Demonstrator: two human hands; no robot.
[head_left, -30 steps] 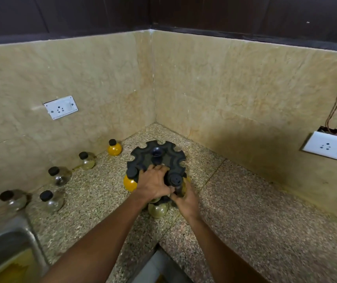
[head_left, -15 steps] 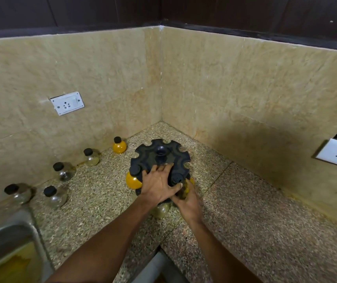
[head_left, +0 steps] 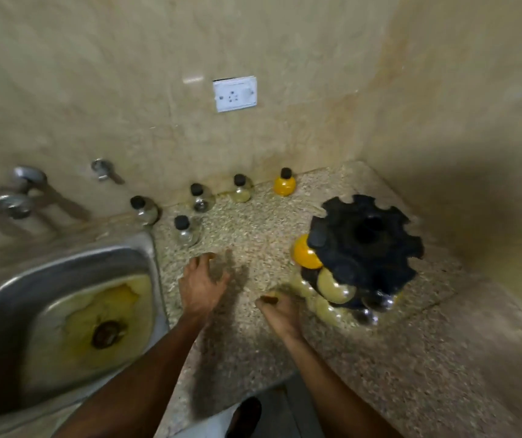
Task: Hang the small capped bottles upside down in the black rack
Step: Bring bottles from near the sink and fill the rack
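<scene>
I saw five capped bottles (head_left: 185,229) standing by the wall, apart from the black rack (head_left: 367,245), which already carried several hung bottles. My left hand (head_left: 200,283) hovered over the counter (head_left: 411,358), fingers spread and empty; my right hand (head_left: 280,312) sat near the rack, its grip too blurred to tell. I judged a hasty reach might topple a standing bottle toward the sink (head_left: 32,279). No writing was legible anywhere.
</scene>
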